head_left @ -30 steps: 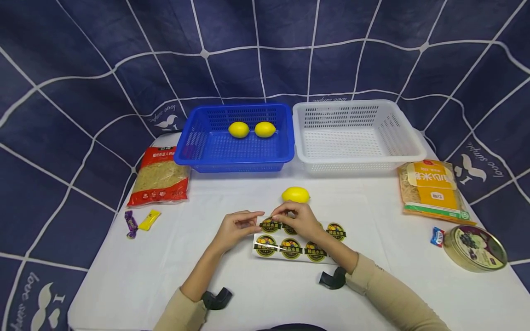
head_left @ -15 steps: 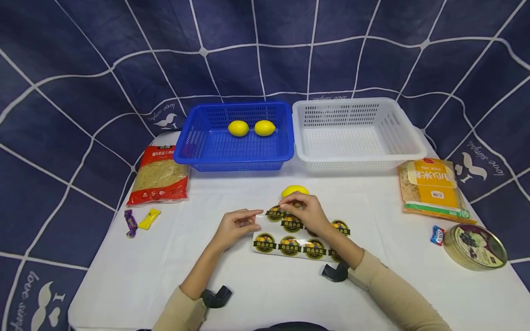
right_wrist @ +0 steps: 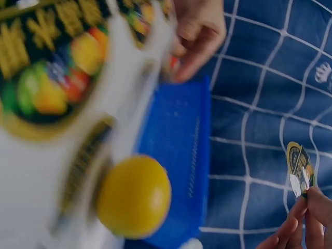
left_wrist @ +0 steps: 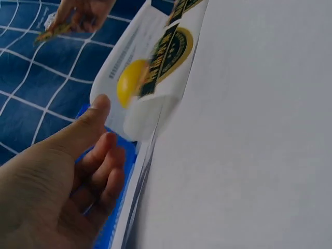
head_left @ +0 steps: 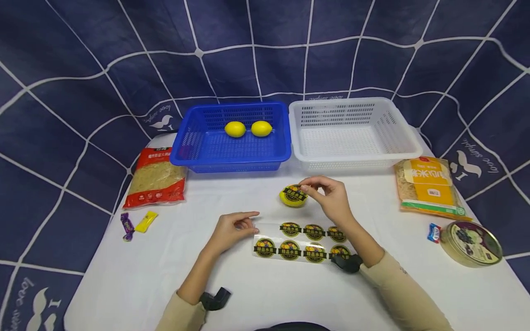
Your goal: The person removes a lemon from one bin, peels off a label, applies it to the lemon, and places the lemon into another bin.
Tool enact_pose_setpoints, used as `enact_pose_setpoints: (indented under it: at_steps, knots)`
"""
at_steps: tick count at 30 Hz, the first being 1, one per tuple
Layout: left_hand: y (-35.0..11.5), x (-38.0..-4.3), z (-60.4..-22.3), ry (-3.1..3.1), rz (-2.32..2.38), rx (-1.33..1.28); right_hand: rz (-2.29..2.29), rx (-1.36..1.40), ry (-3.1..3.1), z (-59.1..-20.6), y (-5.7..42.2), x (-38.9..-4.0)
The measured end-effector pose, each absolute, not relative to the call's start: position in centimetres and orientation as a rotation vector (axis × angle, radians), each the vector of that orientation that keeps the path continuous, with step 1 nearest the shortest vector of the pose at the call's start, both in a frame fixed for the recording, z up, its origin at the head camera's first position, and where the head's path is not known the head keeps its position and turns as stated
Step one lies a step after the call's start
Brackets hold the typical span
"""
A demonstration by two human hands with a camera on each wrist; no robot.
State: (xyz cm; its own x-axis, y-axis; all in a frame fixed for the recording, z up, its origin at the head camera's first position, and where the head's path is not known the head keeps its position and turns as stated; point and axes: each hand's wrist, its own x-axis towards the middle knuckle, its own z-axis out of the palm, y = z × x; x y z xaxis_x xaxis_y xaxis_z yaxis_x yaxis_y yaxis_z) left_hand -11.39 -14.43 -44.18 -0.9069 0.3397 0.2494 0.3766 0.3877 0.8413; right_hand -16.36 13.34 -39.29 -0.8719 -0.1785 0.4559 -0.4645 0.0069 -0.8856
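My right hand (head_left: 331,200) pinches a round black-and-gold label sticker (head_left: 295,195) by its right edge. From the head view the sticker overlaps a yellow lemon (head_left: 285,201) on the table; in the right wrist view the raised sticker (right_wrist: 300,168) is apart from the lemon (right_wrist: 135,197). A white sticker sheet (head_left: 267,229) lies nearer to me, with several stickers in two rows and a bare spot at its upper left. Beside the sheet's left end, my left hand (head_left: 229,231) has relaxed fingers and holds nothing. Whether its thumb touches the sheet, I cannot tell.
Behind stand a blue basket (head_left: 232,167) with two lemons (head_left: 235,129) and a white basket (head_left: 360,162). A red pasta bag (head_left: 155,177) and two candies (head_left: 146,221) lie left. On the right are a yellow noodle bag (head_left: 430,186), a small candy (head_left: 434,233) and a round tin (head_left: 469,243).
My right hand has peeled the upper-left sticker off the sheet and carried it up and right to the lemon. The sheet's corner spot is now bare. The left hand has barely moved.
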Motion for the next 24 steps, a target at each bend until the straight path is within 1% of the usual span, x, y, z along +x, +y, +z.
enact_pose_setpoints:
  at_steps: [3,6,11,17,24]
  knots:
    - [-14.5,-11.9,-43.5,-2.546,-1.447,-0.621,1.918,0.641,-2.022,-38.3,14.5,-16.6]
    - [-14.1,-12.8,-42.4,-2.477,-1.410,-0.613,1.883,0.607,-1.998,-37.5,15.6,-17.0]
    - [-12.8,-16.0,-42.4,-2.403,-1.428,-0.665,1.859,0.537,-2.021,-36.7,16.8,-17.4]
    - [-9.7,-18.9,-43.8,-2.446,-1.464,-0.768,1.851,0.495,-2.077,-36.4,16.8,-17.1]
    - [-6.9,-20.4,-47.0,-2.450,-1.533,-0.887,1.797,0.456,-2.238,-37.8,16.9,-17.6]
